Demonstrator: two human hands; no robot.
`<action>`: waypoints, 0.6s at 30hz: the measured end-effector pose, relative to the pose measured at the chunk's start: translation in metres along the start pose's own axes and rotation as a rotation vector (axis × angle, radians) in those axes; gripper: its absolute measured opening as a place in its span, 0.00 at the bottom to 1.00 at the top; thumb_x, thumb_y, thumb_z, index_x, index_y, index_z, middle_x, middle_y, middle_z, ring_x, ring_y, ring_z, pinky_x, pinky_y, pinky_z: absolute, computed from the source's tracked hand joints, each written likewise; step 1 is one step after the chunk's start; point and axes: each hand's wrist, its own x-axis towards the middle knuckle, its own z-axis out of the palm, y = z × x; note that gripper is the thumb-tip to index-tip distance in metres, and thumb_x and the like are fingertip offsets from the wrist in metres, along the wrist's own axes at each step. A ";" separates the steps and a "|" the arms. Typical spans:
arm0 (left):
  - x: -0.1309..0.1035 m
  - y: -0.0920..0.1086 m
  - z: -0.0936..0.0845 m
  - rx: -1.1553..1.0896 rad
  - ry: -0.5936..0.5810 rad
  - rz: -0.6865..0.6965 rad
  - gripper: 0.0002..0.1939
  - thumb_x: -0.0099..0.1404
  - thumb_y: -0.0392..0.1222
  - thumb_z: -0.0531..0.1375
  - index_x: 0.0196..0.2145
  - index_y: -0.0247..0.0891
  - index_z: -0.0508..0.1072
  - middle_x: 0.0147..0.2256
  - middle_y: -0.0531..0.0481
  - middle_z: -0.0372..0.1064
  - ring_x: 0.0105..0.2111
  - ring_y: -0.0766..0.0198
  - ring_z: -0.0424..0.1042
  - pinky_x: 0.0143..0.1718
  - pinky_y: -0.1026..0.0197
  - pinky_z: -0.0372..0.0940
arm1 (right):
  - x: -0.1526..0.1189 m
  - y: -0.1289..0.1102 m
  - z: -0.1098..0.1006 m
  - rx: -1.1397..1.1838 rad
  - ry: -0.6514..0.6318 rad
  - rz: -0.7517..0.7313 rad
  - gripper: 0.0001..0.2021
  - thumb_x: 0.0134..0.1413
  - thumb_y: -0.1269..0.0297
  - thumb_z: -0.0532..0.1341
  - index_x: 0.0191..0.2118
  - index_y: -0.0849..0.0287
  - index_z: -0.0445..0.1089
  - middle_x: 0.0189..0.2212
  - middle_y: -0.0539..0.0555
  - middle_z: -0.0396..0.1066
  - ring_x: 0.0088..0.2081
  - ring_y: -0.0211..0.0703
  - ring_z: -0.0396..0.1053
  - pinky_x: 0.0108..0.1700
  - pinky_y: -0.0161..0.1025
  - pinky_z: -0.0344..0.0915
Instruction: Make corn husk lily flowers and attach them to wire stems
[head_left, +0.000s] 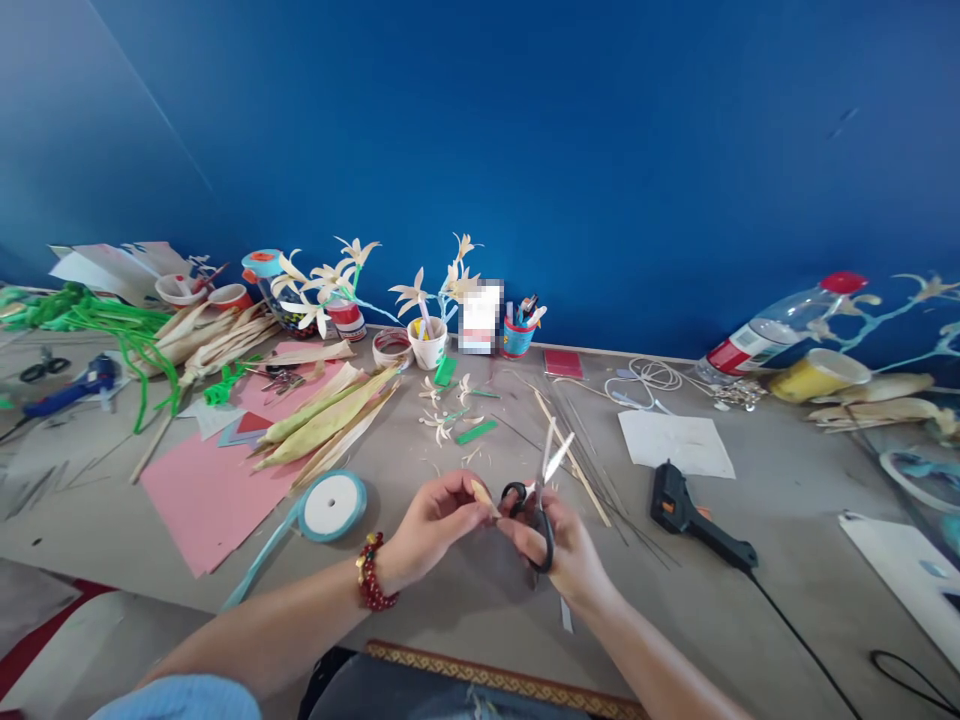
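My left hand (448, 522) is closed in a pinch on a small pale piece of corn husk (482, 494). Close beside it, my right hand (559, 550) has its fingers through the black handles of a pair of scissors (545, 490). The blades point up and away from me and stand apart. Thumb and fingertips of my right hand come up to the lower end of the husk piece; whether they grip it I cannot tell. Just beyond my hands, cut husk petals (441, 428) and green strips (475, 433) lie on the table.
A blue ribbon roll (332, 506), pink paper (202, 500) and corn husks (322, 420) lie on the left. Thin wires (592, 450) and a black glue gun (697, 520), its cord trailing forward, lie on the right. Husk flowers in a cup (427, 345) stand at the back.
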 end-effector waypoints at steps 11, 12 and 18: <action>0.004 0.008 -0.014 -0.158 0.088 0.014 0.08 0.60 0.41 0.64 0.29 0.35 0.70 0.29 0.51 0.68 0.27 0.68 0.66 0.33 0.64 0.62 | 0.000 0.011 -0.006 -0.138 -0.408 0.067 0.29 0.45 0.34 0.61 0.29 0.59 0.62 0.22 0.47 0.59 0.26 0.37 0.57 0.27 0.33 0.52; 0.004 0.008 -0.014 -0.158 0.088 0.014 0.08 0.60 0.41 0.64 0.28 0.34 0.70 0.29 0.51 0.68 0.27 0.68 0.66 0.33 0.64 0.63 | -0.001 0.011 -0.006 -0.135 -0.415 0.077 0.29 0.45 0.34 0.61 0.29 0.59 0.62 0.22 0.47 0.60 0.26 0.37 0.57 0.27 0.33 0.52; 0.004 0.005 -0.014 -0.183 0.102 0.015 0.08 0.60 0.40 0.64 0.29 0.34 0.70 0.29 0.50 0.68 0.27 0.68 0.66 0.33 0.65 0.64 | -0.002 0.007 -0.003 -0.138 -0.390 0.097 0.29 0.43 0.33 0.61 0.27 0.59 0.61 0.22 0.47 0.59 0.25 0.37 0.57 0.27 0.33 0.52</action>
